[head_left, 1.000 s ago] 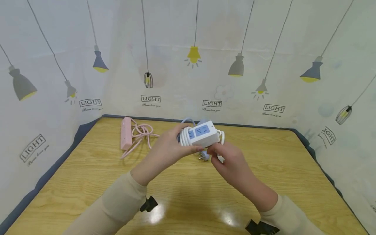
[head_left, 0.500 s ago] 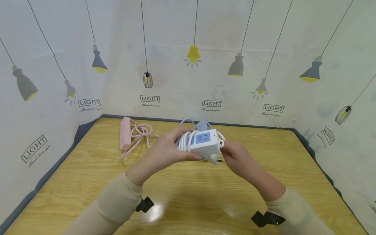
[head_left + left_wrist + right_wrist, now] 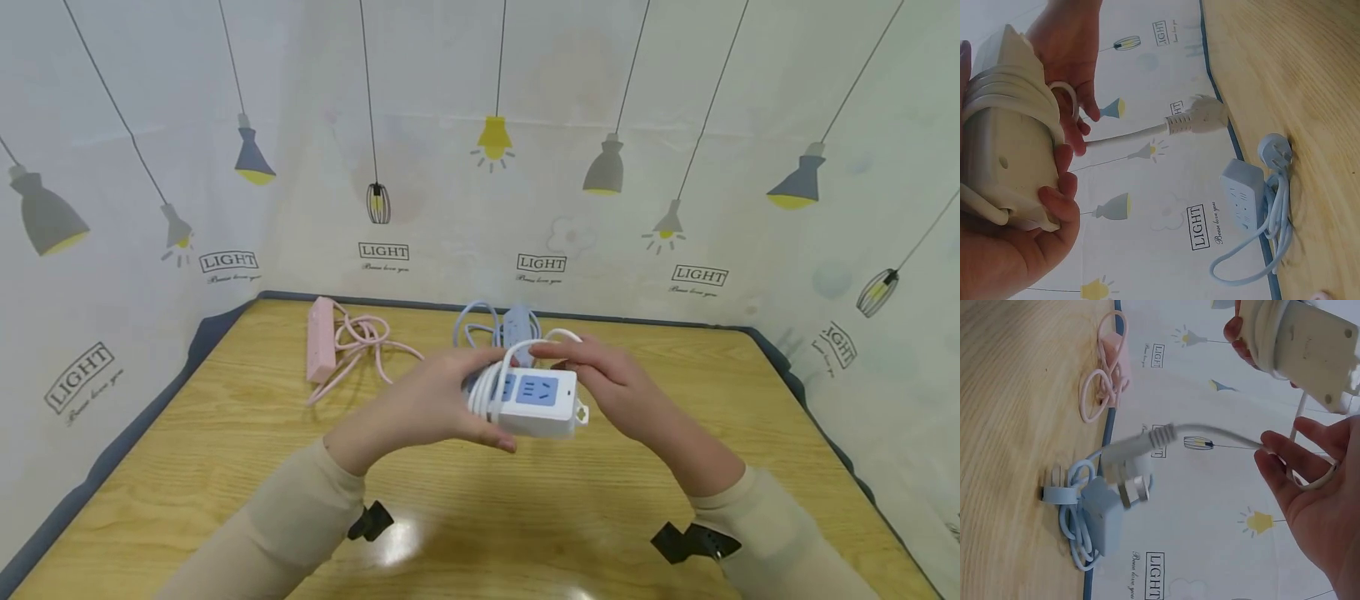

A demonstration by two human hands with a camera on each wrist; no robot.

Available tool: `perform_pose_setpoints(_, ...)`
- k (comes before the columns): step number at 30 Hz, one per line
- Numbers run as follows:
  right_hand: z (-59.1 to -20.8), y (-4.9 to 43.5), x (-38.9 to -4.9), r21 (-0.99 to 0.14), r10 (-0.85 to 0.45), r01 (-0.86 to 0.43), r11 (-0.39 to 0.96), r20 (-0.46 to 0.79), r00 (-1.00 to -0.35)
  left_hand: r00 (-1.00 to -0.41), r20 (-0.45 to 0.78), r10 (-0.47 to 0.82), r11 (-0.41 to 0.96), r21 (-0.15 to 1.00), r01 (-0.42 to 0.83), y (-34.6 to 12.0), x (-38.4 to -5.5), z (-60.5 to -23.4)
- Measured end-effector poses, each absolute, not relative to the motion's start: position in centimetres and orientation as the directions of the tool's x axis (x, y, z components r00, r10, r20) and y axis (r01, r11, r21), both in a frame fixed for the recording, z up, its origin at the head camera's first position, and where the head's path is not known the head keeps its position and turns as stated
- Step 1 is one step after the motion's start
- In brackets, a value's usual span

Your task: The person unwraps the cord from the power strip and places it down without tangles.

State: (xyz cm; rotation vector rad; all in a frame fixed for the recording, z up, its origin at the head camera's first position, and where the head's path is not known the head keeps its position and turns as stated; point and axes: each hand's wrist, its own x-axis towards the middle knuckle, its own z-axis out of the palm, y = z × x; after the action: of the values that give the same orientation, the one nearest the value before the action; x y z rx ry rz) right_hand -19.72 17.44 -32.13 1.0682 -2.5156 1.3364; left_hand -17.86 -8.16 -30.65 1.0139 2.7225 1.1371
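Observation:
A white power strip (image 3: 542, 414) with blue socket faces is held above the table in my left hand (image 3: 427, 400), thumb along its near side. Several turns of its white cord (image 3: 491, 390) are wrapped around the strip's left part. My right hand (image 3: 618, 379) is just right of and behind the strip, holding the loose end of the cord between its fingers. In the right wrist view the cord's white plug (image 3: 1129, 459) dangles beyond my fingertips (image 3: 1272, 469). The head view hides that plug.
On the wooden table (image 3: 465, 517), a pink power strip (image 3: 321, 342) with a loose pink cord (image 3: 367, 333) lies at the back left. A blue power strip (image 3: 517, 325) with its looped blue cord (image 3: 1279, 215) lies behind my hands. A printed curtain borders the table.
The white strip has come lower and slightly right in my left hand. My right hand has moved from the strip's end to behind it, carrying the cord up over the top.

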Motion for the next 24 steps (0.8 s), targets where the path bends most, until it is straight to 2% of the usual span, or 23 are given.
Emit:
perform_pose_setpoints(5, -31.3, 17.5, -19.4, -0.662, -0.538, -0.603, 0.446, 0.34, -0.771, -0.746, 0.233, 0.624, 0.507, 0.606, 0.613, -7.7, -18.1, -31.1)
perform_pose_setpoints(12, -30.2, 16.4, -19.0, -0.532, -0.523, -0.606, 0.591, 0.319, -0.79, -0.702, 0.242, 0.67, 0.495, 0.559, 0.665, -7.3, -18.7, -31.7)
perform_pose_setpoints(18, -30.1, 15.2, -18.9, -0.462, -0.457, -0.514, 0.722, 0.239, -0.857, -0.727, 0.222, 0.65, 0.585, 0.464, 0.665, -7.0, -19.0, -32.0)
perform_pose_setpoints(24, -30.7, 13.9, -19.0, -0.369, -0.394, -0.47, 0.802, 0.266, -0.88, -0.781, 0.213, 0.587, 0.674, 0.407, 0.617, -6.3, -19.1, -32.5)
